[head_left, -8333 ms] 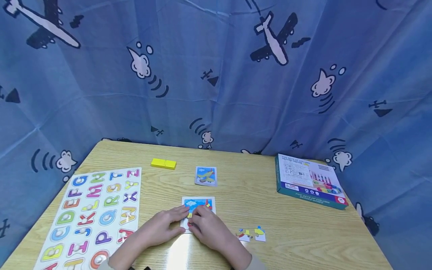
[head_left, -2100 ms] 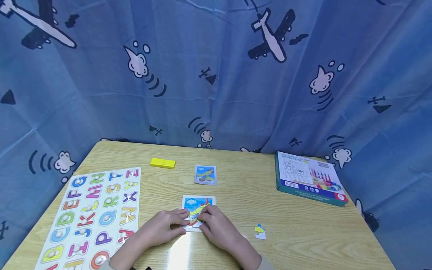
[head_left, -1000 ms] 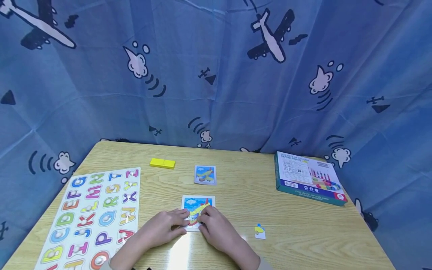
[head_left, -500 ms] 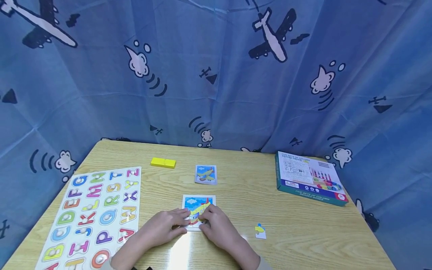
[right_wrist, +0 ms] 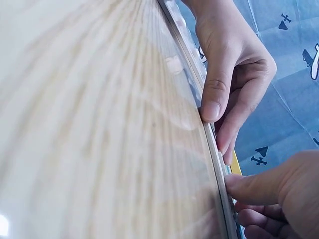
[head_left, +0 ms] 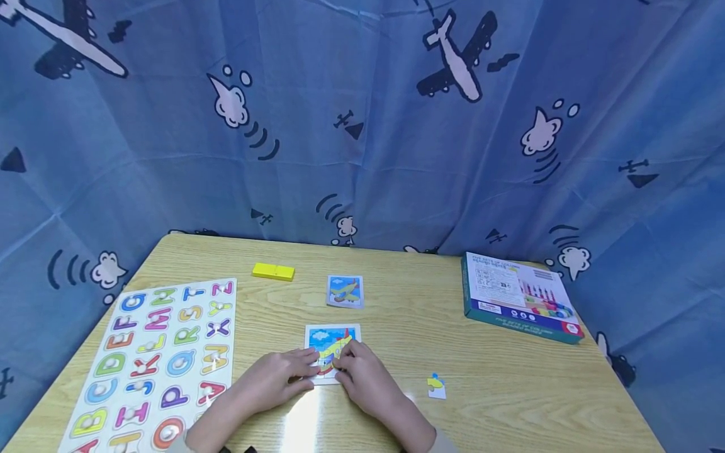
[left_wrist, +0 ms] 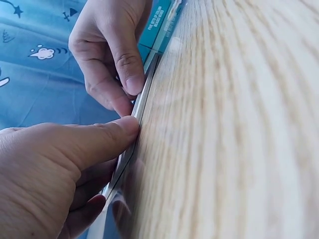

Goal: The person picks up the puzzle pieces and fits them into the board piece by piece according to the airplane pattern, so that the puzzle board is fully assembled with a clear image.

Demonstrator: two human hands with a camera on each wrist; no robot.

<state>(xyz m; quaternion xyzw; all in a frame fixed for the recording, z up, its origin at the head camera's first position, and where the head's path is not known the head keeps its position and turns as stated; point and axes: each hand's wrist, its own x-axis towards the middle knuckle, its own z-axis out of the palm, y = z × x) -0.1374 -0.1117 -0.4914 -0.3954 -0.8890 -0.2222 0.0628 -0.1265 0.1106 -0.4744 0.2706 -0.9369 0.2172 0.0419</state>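
Observation:
A small jigsaw puzzle tray (head_left: 334, 326) with a white border and a yellow-and-red airplane picture lies before me on the table. My left hand (head_left: 277, 377) rests on its left side, fingers stretched over the picture and thumb near the front edge. At the lower right of the picture, my right hand (head_left: 365, 377) has thumb and fingertips drawn together on a puzzle piece, mostly hidden beneath them. Both wrist views look along the tray's thin edge, with the left thumb (left_wrist: 127, 124) and right thumb (right_wrist: 239, 184) right at it. One loose puzzle piece (head_left: 437, 388), yellow, blue and white, lies to the right.
Beyond the tray lies a small airplane picture card (head_left: 345, 292), with a yellow box (head_left: 274, 272) to its left. A white alphabet peg board (head_left: 161, 365) covers the left side. A flat toy box (head_left: 521, 297) sits back right; a blue curtain (head_left: 362, 126) hangs behind.
Of two loose pieces on the right, the red-and-yellow one has gone from the table since the oldest frame, and the picture shows more airplane. Lately the right fingers have shifted only slightly.

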